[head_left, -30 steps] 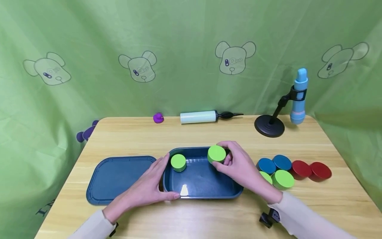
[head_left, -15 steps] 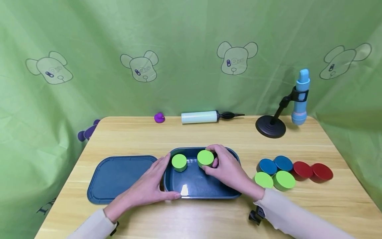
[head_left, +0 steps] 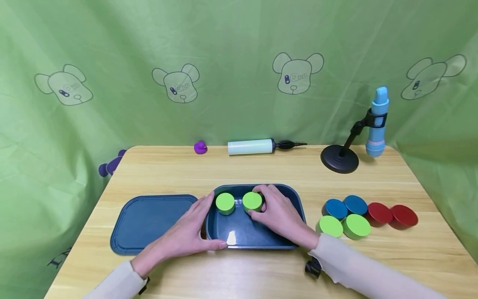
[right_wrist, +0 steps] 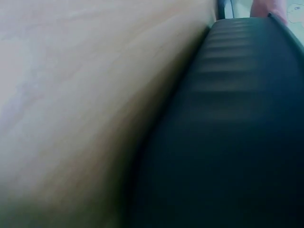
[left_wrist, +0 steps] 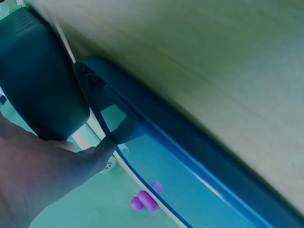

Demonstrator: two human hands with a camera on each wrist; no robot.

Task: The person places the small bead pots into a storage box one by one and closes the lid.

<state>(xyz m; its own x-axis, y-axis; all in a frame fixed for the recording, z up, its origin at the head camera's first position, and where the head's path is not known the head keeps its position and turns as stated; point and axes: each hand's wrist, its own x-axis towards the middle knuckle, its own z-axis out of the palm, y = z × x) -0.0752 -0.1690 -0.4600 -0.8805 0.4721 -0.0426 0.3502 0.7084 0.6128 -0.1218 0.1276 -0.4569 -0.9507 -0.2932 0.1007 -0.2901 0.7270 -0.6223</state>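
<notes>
My right hand pinches a green cylinder between thumb and fingers, inside the dark blue box. A second green cylinder stands at the box's back left corner, with a narrow gap between the two. Spread along the left end of the box is my left hand, fingers straight at the left rim and thumb at the front edge. In the left wrist view the hand's fingers lie against the box's outer wall. The right wrist view is mostly filled by the box's ribbed side; the right fingers are hidden there.
Left of the box lies a flat blue lid. To the right stand two blue cylinders, two red cylinders and two more green cylinders. A purple duck, a hand pump and a microphone stand line the back.
The right hand has moved left and slightly down with the green cylinder, bringing it close to the other one in the box. The left hand has stayed at the box's left end.
</notes>
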